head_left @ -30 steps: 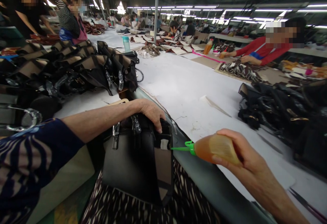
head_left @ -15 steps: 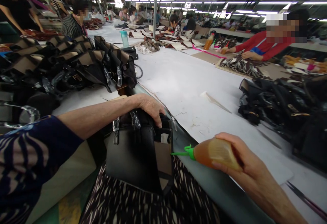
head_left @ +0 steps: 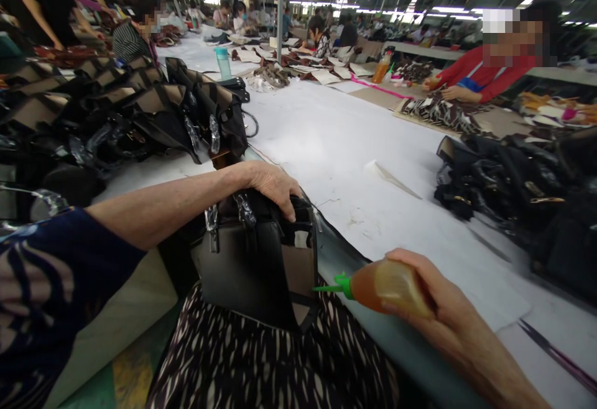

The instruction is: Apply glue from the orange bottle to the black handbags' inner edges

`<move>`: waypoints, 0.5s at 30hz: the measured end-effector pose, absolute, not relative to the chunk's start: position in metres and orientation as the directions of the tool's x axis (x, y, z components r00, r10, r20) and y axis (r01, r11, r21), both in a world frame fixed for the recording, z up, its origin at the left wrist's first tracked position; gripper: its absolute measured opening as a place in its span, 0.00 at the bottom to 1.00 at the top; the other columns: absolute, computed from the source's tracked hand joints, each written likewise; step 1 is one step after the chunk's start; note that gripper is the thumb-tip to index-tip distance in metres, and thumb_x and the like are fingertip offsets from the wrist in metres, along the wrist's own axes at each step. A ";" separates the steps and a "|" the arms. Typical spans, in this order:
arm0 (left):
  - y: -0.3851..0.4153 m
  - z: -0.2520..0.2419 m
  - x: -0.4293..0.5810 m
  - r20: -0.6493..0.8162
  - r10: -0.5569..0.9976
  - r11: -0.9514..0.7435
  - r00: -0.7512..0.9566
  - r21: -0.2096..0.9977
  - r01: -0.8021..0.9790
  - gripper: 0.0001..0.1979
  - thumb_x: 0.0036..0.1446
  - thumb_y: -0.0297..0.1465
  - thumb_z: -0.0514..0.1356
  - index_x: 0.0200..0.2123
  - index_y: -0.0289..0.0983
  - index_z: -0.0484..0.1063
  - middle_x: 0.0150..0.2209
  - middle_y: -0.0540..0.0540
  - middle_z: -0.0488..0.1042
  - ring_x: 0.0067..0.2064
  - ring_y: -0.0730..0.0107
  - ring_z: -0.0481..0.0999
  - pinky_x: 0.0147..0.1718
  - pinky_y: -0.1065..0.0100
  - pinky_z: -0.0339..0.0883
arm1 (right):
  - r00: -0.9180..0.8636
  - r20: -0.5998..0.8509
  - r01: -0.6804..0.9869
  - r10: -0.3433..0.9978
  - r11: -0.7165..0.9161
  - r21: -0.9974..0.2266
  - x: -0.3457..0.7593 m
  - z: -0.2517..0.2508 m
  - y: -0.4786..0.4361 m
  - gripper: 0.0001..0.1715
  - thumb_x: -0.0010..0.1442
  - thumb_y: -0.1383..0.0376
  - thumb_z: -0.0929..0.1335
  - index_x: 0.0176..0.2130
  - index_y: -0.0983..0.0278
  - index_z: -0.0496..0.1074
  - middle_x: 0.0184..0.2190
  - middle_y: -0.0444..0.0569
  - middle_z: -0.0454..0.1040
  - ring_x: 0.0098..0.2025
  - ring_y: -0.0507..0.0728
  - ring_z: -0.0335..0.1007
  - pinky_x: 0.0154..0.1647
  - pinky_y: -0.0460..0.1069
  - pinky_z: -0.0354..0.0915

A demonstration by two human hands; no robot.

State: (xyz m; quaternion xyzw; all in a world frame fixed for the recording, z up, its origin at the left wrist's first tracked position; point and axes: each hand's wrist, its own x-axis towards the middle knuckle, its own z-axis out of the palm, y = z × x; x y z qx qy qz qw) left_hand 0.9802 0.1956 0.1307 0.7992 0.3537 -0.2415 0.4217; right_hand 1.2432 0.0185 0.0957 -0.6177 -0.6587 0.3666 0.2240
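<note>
A black handbag (head_left: 247,266) with plastic-wrapped handles rests on my lap, its side turned to the right and showing a beige panel (head_left: 298,269). My left hand (head_left: 275,188) lies over the bag's top, fingers curled down and gripping its upper edge. In my right hand (head_left: 429,291) is a squeeze bottle (head_left: 387,284) of amber liquid, held on its side. Its green nozzle (head_left: 331,286) points left, with the tip at the right edge of the beige panel; whether it touches, I cannot tell.
Black handbags (head_left: 153,104) are heaped on the left, and another pile (head_left: 504,179) stands on the right. The white table (head_left: 303,123) runs ahead. Tweezers (head_left: 555,353) lie at lower right. A turquoise-lidded bottle (head_left: 223,64) stands farther back. A co-worker in a red top (head_left: 489,73) works across the table.
The nozzle tip has shifted slightly down along the beige panel's right edge. My left hand keeps its hold on the bag. The view has tilted a little.
</note>
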 end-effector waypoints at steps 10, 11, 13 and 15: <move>0.202 0.127 0.978 -0.675 0.352 -0.397 0.649 0.520 0.756 0.17 0.47 0.37 0.60 0.40 0.36 0.74 0.37 0.48 0.77 0.35 0.68 0.73 0.37 0.71 0.68 | -0.256 -0.236 0.691 0.937 0.007 -0.723 1.257 0.086 0.016 0.21 0.58 0.56 0.64 0.50 0.56 0.58 0.39 0.45 0.70 0.38 0.58 0.68 0.38 0.48 0.65; 0.202 0.127 0.978 -0.674 0.355 -0.400 0.648 0.517 0.757 0.17 0.48 0.37 0.60 0.40 0.36 0.74 0.37 0.48 0.77 0.35 0.68 0.73 0.36 0.71 0.68 | -0.258 -0.251 0.690 0.933 -0.003 -0.724 1.258 0.085 0.015 0.21 0.58 0.56 0.64 0.50 0.56 0.57 0.40 0.45 0.70 0.39 0.57 0.68 0.39 0.48 0.65; 0.202 0.128 0.978 -0.662 0.370 -0.417 0.652 0.509 0.754 0.17 0.48 0.38 0.60 0.41 0.36 0.74 0.36 0.48 0.77 0.35 0.69 0.73 0.36 0.72 0.67 | -0.256 -0.250 0.694 0.934 -0.003 -0.720 1.258 0.083 0.014 0.21 0.58 0.56 0.64 0.50 0.56 0.57 0.39 0.44 0.70 0.38 0.57 0.69 0.39 0.47 0.65; 0.200 0.132 0.978 -0.641 0.404 -0.429 0.653 0.498 0.754 0.17 0.48 0.37 0.60 0.41 0.36 0.73 0.36 0.49 0.77 0.35 0.70 0.72 0.36 0.73 0.66 | -0.235 -0.213 0.703 0.948 0.014 -0.711 1.257 0.083 0.013 0.21 0.58 0.56 0.64 0.50 0.55 0.58 0.39 0.43 0.71 0.39 0.56 0.68 0.39 0.47 0.65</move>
